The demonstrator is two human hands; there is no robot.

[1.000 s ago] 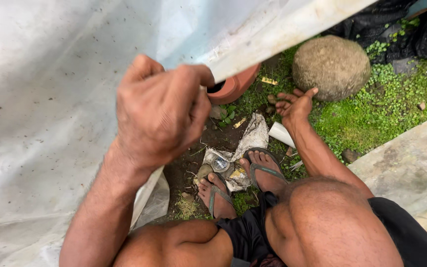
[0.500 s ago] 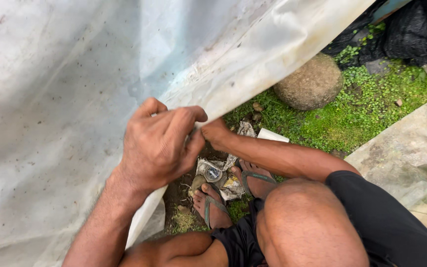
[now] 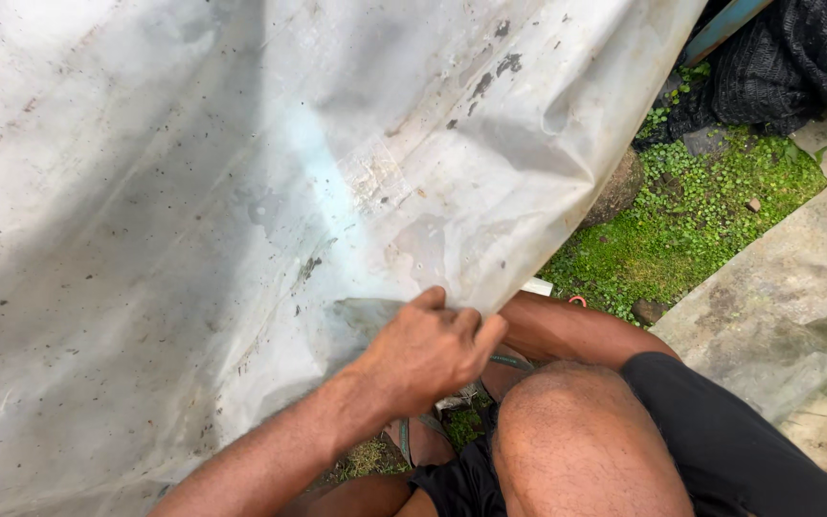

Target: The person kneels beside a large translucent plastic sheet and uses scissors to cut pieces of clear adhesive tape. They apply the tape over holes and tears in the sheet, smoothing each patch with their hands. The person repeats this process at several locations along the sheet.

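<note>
Outdoors, on mossy ground [image 3: 681, 230] beside a concrete slab [image 3: 768, 297]. The left hand [image 3: 428, 349] is clenched on the lower edge of a dirty white plastic sheet [image 3: 241, 191], which fills most of the view. The right hand is hidden under the sheet, so I cannot tell its grip. A stone [image 3: 616, 191] peeks out; dark netting [image 3: 787, 57] lies top right.

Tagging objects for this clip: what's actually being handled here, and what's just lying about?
In hand:
- left hand, gripping the sheet's lower edge
- white plastic sheet, dirty
- right hand, hidden under the sheet

Lying about:
- round stone
- black netting
- mossy ground
- concrete slab
</note>
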